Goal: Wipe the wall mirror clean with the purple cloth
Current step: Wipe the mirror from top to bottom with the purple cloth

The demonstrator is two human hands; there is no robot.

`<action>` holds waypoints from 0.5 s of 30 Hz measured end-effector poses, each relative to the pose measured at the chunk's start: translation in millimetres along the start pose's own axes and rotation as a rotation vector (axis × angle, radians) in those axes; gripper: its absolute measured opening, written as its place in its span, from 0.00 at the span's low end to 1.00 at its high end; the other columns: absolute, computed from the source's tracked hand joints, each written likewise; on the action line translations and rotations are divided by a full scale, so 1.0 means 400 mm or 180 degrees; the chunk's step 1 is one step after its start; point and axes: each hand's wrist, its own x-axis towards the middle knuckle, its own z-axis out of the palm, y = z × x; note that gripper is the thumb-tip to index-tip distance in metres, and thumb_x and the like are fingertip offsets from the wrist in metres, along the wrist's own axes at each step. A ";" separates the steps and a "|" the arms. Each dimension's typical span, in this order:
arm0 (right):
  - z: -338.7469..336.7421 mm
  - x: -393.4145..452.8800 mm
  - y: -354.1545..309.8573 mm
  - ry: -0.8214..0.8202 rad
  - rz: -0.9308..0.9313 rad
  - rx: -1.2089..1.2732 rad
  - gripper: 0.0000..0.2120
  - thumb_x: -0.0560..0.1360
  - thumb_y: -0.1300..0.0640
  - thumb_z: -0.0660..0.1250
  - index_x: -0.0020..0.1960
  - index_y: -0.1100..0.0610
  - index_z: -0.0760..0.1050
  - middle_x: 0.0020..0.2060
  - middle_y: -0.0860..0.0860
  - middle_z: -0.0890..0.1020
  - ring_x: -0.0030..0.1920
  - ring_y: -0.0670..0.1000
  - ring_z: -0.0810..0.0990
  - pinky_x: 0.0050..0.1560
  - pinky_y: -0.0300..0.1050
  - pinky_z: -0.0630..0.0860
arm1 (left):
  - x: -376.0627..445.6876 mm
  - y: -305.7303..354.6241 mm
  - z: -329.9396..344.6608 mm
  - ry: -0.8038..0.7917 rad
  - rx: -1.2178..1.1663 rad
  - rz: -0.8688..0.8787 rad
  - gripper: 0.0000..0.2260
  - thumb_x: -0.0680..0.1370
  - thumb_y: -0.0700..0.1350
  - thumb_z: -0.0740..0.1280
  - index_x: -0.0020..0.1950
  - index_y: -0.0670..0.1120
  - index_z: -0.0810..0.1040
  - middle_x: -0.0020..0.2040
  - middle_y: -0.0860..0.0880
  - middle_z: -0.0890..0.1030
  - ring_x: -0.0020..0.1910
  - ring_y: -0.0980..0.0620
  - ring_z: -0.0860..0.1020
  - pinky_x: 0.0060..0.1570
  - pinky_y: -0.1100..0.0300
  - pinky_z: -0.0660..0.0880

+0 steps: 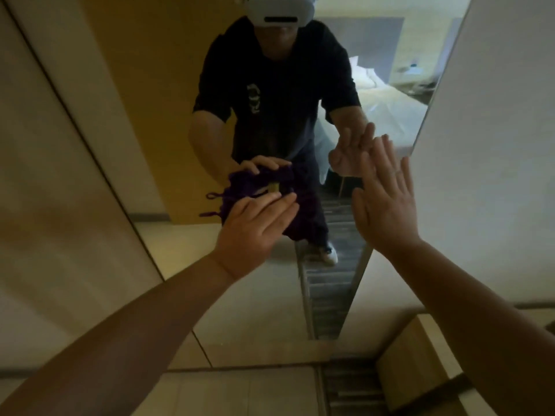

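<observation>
Purple cloth (237,193) under flat left hand (255,226).

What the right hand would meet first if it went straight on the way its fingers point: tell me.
The wall mirror. The open right hand points up into the glass, and its fingers seem to touch their reflection, though depth is unclear. Nothing else lies between.

Left hand (255,225) flat on purple cloth (240,187)
</observation>
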 end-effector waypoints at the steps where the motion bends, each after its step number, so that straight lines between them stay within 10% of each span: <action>1: 0.019 -0.009 -0.035 -0.0086 -0.0033 -0.0010 0.26 0.82 0.55 0.53 0.79 0.62 0.58 0.79 0.60 0.56 0.80 0.59 0.49 0.78 0.64 0.49 | -0.017 -0.033 -0.021 0.0038 0.0038 -0.0047 0.15 0.83 0.37 0.61 0.68 0.44 0.77 0.70 0.47 0.76 0.66 0.45 0.76 0.58 0.48 0.71; 15: 0.326 -0.140 -0.254 0.0145 -0.0946 -0.0188 0.25 0.83 0.53 0.56 0.77 0.61 0.62 0.79 0.58 0.56 0.80 0.59 0.49 0.76 0.67 0.51 | -0.323 -0.248 0.009 0.0703 0.0718 -0.0235 0.17 0.79 0.35 0.68 0.67 0.41 0.75 0.68 0.44 0.77 0.67 0.44 0.72 0.60 0.47 0.69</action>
